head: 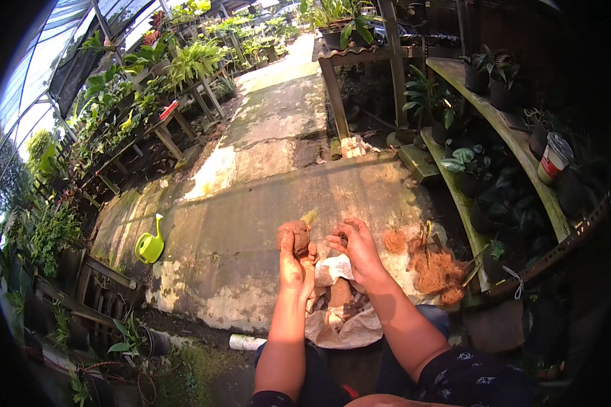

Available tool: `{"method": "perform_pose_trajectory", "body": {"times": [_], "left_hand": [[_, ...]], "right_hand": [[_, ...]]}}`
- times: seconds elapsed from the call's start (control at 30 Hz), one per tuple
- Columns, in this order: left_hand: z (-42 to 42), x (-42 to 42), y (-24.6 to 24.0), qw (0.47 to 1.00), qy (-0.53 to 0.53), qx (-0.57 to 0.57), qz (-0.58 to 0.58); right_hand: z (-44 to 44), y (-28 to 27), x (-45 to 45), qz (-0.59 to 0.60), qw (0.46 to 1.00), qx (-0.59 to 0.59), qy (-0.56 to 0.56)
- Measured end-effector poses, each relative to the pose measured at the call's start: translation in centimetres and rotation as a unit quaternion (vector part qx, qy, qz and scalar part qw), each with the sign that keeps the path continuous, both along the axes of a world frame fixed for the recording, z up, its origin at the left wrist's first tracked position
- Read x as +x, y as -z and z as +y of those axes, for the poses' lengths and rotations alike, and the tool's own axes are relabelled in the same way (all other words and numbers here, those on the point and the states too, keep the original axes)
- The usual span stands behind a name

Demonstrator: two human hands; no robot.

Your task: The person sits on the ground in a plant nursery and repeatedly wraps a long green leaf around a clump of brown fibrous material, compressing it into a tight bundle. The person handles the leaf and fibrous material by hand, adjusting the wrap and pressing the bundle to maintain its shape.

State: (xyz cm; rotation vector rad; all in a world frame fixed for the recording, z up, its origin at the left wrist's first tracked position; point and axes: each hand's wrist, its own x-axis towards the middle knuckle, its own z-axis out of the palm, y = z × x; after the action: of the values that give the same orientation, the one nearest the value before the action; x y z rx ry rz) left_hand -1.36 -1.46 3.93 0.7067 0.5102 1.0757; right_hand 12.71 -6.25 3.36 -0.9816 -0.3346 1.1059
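My left hand (296, 264) holds up a round ball of brown soil (299, 237), thumb across its near side. A short green plant part (310, 216) sticks out at the ball's upper right. To the right, apart from the ball, my right hand (357, 249) has its fingers curled around a small dark clump of soil (342, 239). Below both hands lies an open white woven sack (354, 330) with its rim rolled down, holding soil and a brown lump (340, 300).
Reddish-brown fibre (438, 272) lies in a heap right of the sack, with a small fibre ball (394, 241) beside it. A green watering can (150, 246) stands at left. A white pipe (245, 342) lies near my left forearm. Potted plants and wooden benches flank the concrete path (280, 117).
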Motion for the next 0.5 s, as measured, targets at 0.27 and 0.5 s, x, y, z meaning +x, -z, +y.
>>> {"method": "perform_pose_trajectory", "body": {"times": [0.27,0.5], "left_hand": [[-2.8,0.5,-1.7,0.97,-0.002,0.073,0.231],[-2.9,0.9,-2.2,0.983,0.088,0.069,0.145]], "right_hand": [[-1.3,-1.0,-1.2,-0.024,0.998,0.01,0.053],[-1.7,-1.7,2.0,-0.204,0.978,0.034,-0.017]]}}
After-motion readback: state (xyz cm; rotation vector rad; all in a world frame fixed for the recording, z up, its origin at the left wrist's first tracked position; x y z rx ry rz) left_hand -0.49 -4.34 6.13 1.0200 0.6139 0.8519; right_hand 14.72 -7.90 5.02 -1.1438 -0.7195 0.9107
